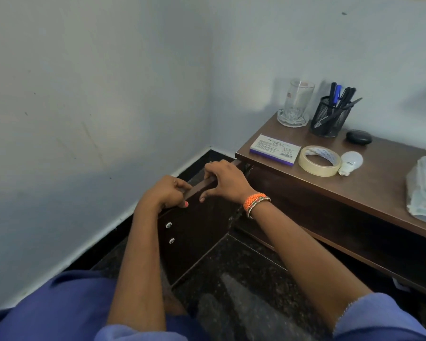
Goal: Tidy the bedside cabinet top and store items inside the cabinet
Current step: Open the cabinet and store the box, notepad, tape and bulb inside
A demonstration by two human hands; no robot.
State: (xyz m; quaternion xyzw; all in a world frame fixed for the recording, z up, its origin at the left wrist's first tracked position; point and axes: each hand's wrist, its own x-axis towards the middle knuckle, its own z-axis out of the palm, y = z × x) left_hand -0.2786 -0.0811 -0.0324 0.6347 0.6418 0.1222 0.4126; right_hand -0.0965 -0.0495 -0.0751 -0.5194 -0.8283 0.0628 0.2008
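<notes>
The dark wooden cabinet door stands swung open towards me. My left hand grips its top edge near the outer corner. My right hand holds the same edge closer to the hinge, fingers curled over the top. On the brown cabinet top lie a white and purple box, a roll of masking tape, a white bulb, a small black case, a glass mug, a mesh pen holder and a clear plastic bag.
Pale walls meet in a corner left of the cabinet, with a white skirting along the dark speckled floor. The cabinet's dark inside shows under the top. My blue-clothed knees fill the bottom of the view.
</notes>
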